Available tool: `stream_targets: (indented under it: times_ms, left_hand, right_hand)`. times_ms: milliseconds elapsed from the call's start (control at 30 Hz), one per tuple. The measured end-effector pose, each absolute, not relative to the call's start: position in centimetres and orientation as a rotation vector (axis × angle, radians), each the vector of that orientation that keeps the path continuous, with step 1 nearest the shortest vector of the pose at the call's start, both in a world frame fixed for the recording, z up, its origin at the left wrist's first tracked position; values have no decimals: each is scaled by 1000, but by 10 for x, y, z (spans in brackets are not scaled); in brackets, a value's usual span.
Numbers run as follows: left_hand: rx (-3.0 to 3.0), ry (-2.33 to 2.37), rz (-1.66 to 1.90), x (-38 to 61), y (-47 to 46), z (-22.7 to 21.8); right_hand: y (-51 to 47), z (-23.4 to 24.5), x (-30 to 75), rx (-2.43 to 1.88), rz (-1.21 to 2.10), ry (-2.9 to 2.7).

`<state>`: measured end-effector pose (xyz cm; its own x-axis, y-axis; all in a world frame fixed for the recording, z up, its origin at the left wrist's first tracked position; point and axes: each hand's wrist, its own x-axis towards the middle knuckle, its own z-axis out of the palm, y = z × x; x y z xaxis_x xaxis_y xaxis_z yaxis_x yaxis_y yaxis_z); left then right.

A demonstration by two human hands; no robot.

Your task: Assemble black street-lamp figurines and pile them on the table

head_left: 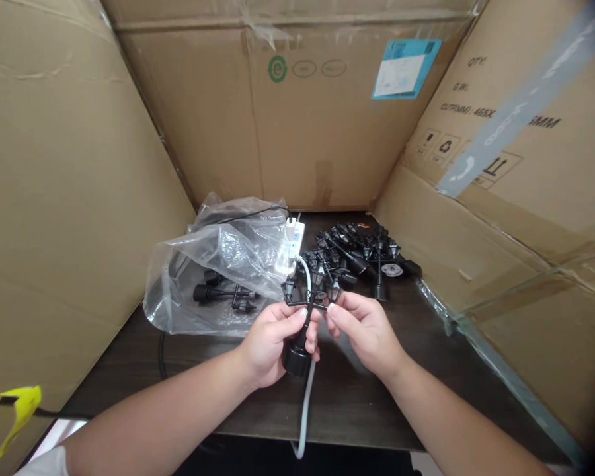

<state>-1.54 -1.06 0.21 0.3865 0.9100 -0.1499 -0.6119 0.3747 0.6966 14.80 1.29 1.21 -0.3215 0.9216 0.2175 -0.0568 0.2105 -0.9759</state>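
A small black model street lamp (297,356) with several lantern heads is held upright, slightly tilted, above the front part of the dark table. My left hand (270,340) is closed around its post, thumb in front, with the round base below the fingers. The thumb and fingers of my right hand (364,327) pinch the right side arm, just under a lantern. Behind my hands lies a pile of similar black lamps (350,244). More black lamps (218,293) lie in a clear plastic bag (178,264) on the left.
A white power strip (296,238) stands behind the lamp, and its grey cable (307,403) runs toward me over the table's front edge. Cardboard walls (218,119) enclose the table (367,403) on three sides. A yellow tag (22,410) hangs on a black cable at left.
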Motion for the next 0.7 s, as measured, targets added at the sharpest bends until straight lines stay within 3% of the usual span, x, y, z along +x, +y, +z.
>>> stream_targets:
  times_ms: [200, 400, 467, 700]
  left_hand:
    - [611, 591, 1014, -14, -12, 1]
    - [602, 616, 1035, -12, -12, 1]
    - [630, 615, 1072, -11, -12, 0]
    - [737, 633, 1202, -8, -16, -3]
  right_hand:
    - [8, 9, 145, -929, 1332, -1445]
    - [7, 13, 149, -788, 461, -1862]
    - [7, 15, 150, -752, 376, -1917]
    - [0, 16, 138, -824, 1024, -1606]
